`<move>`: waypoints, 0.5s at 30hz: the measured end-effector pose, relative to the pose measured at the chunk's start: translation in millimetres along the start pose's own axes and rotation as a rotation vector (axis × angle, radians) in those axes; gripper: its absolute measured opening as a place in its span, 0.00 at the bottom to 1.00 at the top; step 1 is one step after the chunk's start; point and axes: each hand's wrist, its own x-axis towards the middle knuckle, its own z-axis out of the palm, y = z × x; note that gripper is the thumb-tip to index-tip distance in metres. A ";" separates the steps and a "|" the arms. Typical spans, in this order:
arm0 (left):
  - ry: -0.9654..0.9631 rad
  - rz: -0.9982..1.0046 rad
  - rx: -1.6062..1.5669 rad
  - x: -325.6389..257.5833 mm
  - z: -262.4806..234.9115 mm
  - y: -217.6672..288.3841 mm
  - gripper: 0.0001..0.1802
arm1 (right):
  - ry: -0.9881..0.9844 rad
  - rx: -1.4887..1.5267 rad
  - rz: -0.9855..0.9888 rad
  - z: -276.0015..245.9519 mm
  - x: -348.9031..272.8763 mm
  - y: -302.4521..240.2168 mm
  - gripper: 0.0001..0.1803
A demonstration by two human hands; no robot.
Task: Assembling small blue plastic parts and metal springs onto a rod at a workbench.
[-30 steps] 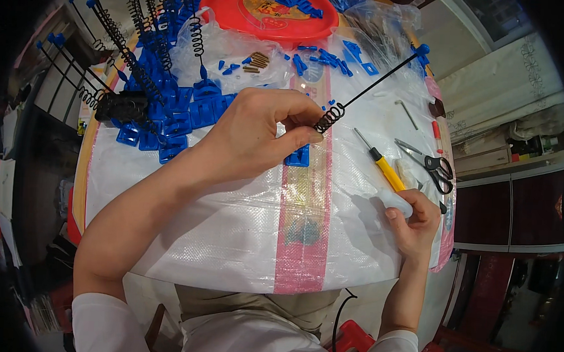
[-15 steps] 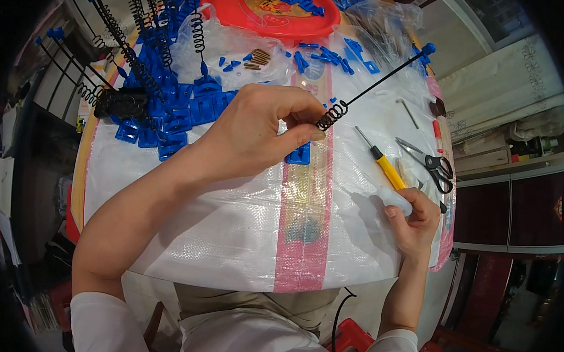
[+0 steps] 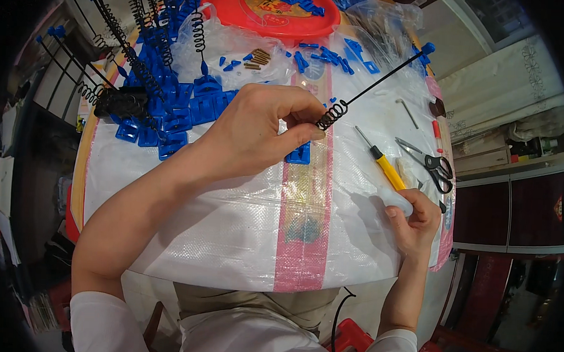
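Observation:
Between the thumb and fingers of my left hand (image 3: 259,128), a black coil spring (image 3: 332,115) is pinched. From it a thin black rod slants up to the right, with a blue cap (image 3: 428,49) at its far end. A blue plastic piece (image 3: 298,153) lies under that hand, partly covered by it. My right hand (image 3: 413,222) is closed round a small translucent white bottle (image 3: 395,201) near the table's right side. Just beyond the bottle lies a screwdriver (image 3: 388,168) with a yellow and black handle, and black-handled scissors (image 3: 436,167) are to its right.
Blue bases with upright springs and rods (image 3: 165,102) crowd the far left. A red basin (image 3: 270,15) stands at the back. Brass-coloured pins (image 3: 257,58), loose blue parts (image 3: 328,57), a hex key (image 3: 407,113) and a red pen-like stick (image 3: 438,135) lie on the white woven sheet (image 3: 229,236).

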 end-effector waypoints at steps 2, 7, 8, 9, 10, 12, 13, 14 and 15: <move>0.000 0.003 0.002 0.0 0.0 -0.1 0.11 | 0.003 0.000 -0.008 -0.3 -0.1 0.3 0.13; 0.003 0.007 -0.002 0.1 0.5 -0.1 0.11 | 0.008 0.005 -0.014 -0.5 0.4 -0.8 0.14; 0.001 0.004 -0.007 -0.1 0.5 -0.6 0.11 | 0.011 0.006 -0.016 -0.4 0.2 -0.5 0.14; 0.000 0.000 -0.012 -0.2 0.4 -0.8 0.11 | 0.013 0.006 -0.017 -0.3 0.1 -0.4 0.14; -0.003 -0.001 -0.004 -0.2 0.3 -0.8 0.11 | 0.013 0.009 -0.016 -0.2 0.1 -0.6 0.14; -0.008 -0.005 0.011 -0.1 -0.1 -0.5 0.11 | 0.013 0.015 -0.015 0.2 0.3 -1.2 0.13; -0.009 -0.007 0.013 -0.1 0.0 -0.5 0.11 | 0.012 0.009 -0.018 0.1 0.3 -1.0 0.13; -0.011 -0.010 0.015 0.0 0.1 -0.5 0.11 | 0.012 0.004 -0.022 -0.2 0.3 -0.6 0.13; -0.012 -0.013 0.017 0.0 0.2 -0.5 0.11 | 0.012 -0.001 -0.025 -0.4 0.2 -0.2 0.13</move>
